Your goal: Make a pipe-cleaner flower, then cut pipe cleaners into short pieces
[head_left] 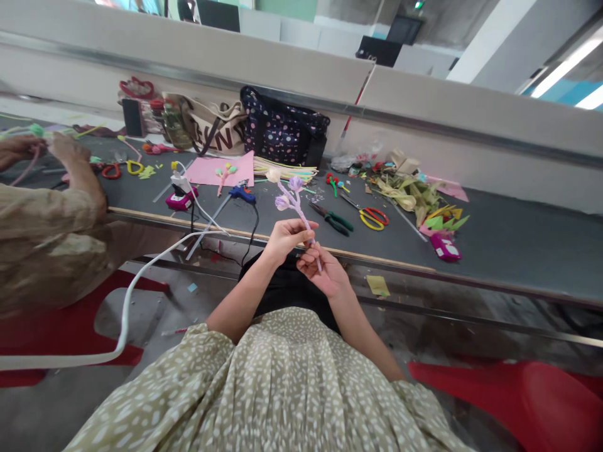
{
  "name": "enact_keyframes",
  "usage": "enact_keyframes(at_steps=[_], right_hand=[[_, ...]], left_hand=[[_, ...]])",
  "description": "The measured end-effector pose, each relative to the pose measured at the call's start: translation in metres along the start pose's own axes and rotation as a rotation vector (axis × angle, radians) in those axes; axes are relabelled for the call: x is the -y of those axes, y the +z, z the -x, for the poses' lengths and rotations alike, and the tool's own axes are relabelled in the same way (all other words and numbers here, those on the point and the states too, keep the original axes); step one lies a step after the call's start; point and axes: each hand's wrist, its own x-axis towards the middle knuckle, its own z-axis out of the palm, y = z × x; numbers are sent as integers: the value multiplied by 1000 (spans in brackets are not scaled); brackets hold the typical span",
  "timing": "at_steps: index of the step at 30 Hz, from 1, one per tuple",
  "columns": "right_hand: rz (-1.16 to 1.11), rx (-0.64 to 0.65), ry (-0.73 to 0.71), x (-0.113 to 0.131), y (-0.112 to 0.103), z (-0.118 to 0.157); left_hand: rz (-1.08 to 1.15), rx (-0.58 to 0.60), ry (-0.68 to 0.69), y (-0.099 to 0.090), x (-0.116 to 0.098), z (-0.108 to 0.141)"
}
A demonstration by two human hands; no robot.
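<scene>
A handmade flower sprig [295, 202], with a wrapped lilac stem and purple and cream buds, is held upright with a slight tilt in front of my body. My left hand [285, 240] pinches the stem just below where it branches. Lower down, my right hand [324, 267] has its fingers curled round the stem's bottom end. Past my hands on the table lie green-handled pliers [336, 221] and scissors with yellow and red handles [370, 215]. A blue glue gun [242, 193] rests to the left, near a finished-looking small sprig [225, 176] on pink paper [226, 171].
A co-worker's hands [68, 150] work at the left. A white cable [126, 307] sags across from the left to the table edge. Two bags [285, 129] stand against the partition. Dry husks [400, 191] are heaped at the right. Red stools [541, 395] flank me.
</scene>
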Motion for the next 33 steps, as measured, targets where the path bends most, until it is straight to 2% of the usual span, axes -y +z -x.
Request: enact_keyframes(at_steps=[6, 13, 16, 19, 22, 26, 29, 33], right_hand=[[301, -224, -234, -11, -21, -7], [483, -357, -468, -5, -30, -15], [563, -366, -547, 1, -25, -18], [664, -311, -611, 7, -20, -26], [781, -253, -645, 10, -19, -39], [835, -269, -670, 10, -22, -59], [820, -284, -712, 9, -22, -67], [798, -298, -776, 7, -19, -69]], left_hand=[[-42, 1, -21, -10, -1, -7], [-65, 38, -45, -17, -1, -9], [-98, 62, -59, -21, 5, -9], [-138, 101, -68, -25, 16, -9], [-200, 133, -48, -28, 27, -9], [-283, 141, -15, -30, 38, -9], [-314, 80, -6, -30, 38, -10], [-310, -123, 105, -28, 32, -13]])
